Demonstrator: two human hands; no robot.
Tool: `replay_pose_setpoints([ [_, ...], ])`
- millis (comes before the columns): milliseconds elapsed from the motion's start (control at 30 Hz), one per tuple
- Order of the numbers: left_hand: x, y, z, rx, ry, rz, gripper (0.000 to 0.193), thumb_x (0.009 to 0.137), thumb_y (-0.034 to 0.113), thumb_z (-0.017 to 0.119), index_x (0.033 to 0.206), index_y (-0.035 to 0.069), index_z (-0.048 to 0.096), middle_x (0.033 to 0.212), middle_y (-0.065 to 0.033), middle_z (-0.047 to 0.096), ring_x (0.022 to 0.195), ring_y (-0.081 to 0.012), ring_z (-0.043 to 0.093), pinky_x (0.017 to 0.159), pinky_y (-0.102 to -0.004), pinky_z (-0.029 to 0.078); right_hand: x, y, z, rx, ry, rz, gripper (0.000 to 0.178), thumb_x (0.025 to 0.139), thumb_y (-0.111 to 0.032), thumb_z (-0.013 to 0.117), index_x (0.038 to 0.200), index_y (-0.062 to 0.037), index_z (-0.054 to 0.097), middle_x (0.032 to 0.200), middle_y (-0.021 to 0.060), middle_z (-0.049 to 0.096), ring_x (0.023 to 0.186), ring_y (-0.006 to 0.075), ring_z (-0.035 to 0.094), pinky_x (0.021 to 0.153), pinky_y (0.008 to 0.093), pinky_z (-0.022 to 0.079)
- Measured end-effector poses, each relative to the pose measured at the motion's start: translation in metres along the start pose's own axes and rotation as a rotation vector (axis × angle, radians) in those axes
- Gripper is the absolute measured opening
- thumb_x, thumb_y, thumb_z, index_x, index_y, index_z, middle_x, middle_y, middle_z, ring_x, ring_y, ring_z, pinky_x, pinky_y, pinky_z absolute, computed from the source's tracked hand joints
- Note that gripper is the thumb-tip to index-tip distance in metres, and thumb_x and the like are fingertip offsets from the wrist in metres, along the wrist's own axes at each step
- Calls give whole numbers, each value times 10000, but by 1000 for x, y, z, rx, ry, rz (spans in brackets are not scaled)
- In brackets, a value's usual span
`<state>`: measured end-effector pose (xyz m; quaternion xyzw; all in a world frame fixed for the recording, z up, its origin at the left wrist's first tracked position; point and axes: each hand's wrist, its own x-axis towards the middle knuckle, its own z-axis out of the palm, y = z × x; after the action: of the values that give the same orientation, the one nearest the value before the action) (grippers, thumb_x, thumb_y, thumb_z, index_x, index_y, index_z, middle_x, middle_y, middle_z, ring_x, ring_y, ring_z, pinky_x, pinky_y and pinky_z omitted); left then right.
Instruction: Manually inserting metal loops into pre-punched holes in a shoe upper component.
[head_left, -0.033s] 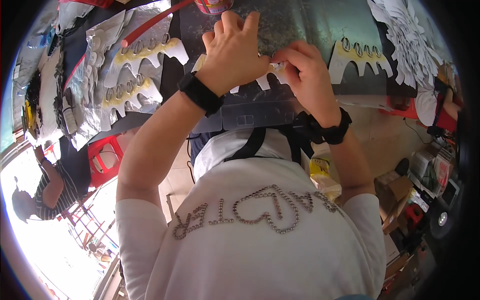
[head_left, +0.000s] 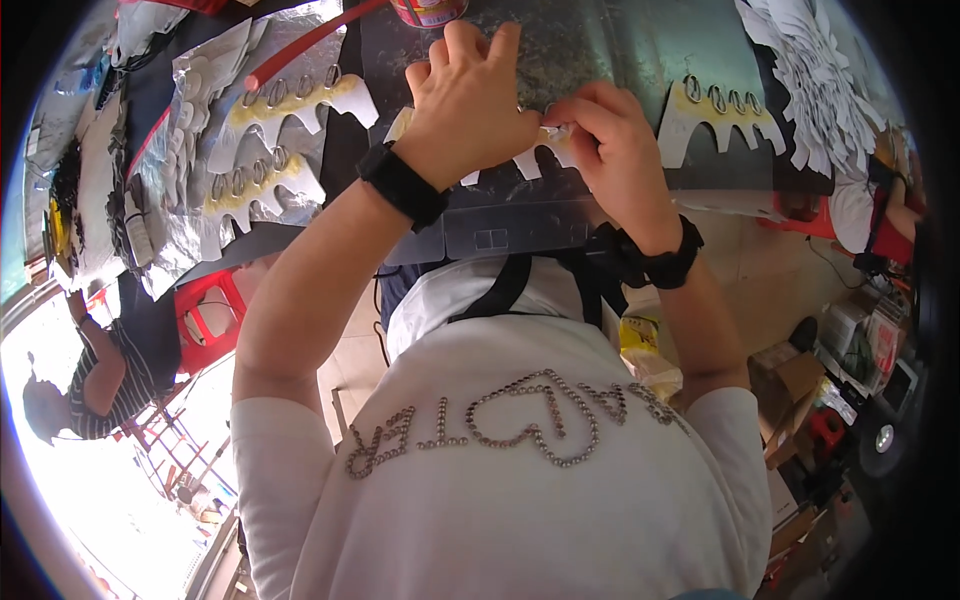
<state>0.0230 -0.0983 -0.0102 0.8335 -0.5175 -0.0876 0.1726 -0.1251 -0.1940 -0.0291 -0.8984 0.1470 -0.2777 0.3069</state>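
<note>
A white, pronged cut piece (head_left: pixel 529 165) lies at the near edge of the dark table, largely hidden under my hands. My left hand (head_left: pixel 465 110) rests over it with its fingers bent and spread apart, and the thumb reaches right to its top edge. From the right, my right hand (head_left: pixel 620 145) meets that thumb, its thumb and forefinger pinched on something small and shiny that I cannot make out. A similar piece (head_left: pixel 680 140) with yellow glue and several metal rings (head_left: pixel 716 97) lies to the right. To the left lie two more ringed pieces, an upper one (head_left: pixel 355 103) and a lower one (head_left: pixel 304 187).
A red tin (head_left: pixel 430 12) stands beyond my left hand, beside a red tube (head_left: pixel 300 52). Plain white pieces pile up at the far right (head_left: pixel 815 90) and on silver foil (head_left: pixel 165 250) at left. Another person (head_left: pixel 100 375) is at lower left, near a red stool (head_left: pixel 212 310).
</note>
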Motion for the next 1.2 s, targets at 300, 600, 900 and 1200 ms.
replay_pose_setpoints([
  [300, -7, -8, -1, -46, 47, 107, 745, 697, 324, 756, 1347, 111, 460, 1236, -199, 441, 1142, -400, 479, 952, -513, 384, -1, -2, -1, -68, -4, -32, 293, 690, 119, 603, 836, -128, 668, 833, 28, 581, 788, 274, 540, 712, 367, 458],
  [600, -38, 17, -11, -543, 232, 248, 361, 770, -91, 596, 1120, -1, 594, 1112, -157, 514, 987, -303, 584, 842, -344, 502, -3, 2, 4, -117, 50, -74, 293, 691, 101, 605, 853, -135, 666, 817, 26, 570, 765, 272, 535, 692, 376, 460],
  [900, -36, 35, 21, -559, 313, 134, 472, 730, -160, 496, 1182, -26, 516, 1180, -187, 409, 971, -294, 573, 831, -323, 560, -2, -2, 2, -74, 55, -16, 268, 688, 97, 600, 839, -109, 678, 841, 35, 598, 783, 281, 549, 703, 378, 467],
  [1200, -33, 39, 30, -511, 396, 122, 541, 690, -159, 484, 1209, -8, 502, 1194, -223, 388, 973, -353, 547, 850, -384, 479, 0, -2, 2, -41, 59, -24, 273, 679, 100, 592, 819, -112, 692, 830, 37, 605, 791, 283, 553, 712, 377, 465],
])
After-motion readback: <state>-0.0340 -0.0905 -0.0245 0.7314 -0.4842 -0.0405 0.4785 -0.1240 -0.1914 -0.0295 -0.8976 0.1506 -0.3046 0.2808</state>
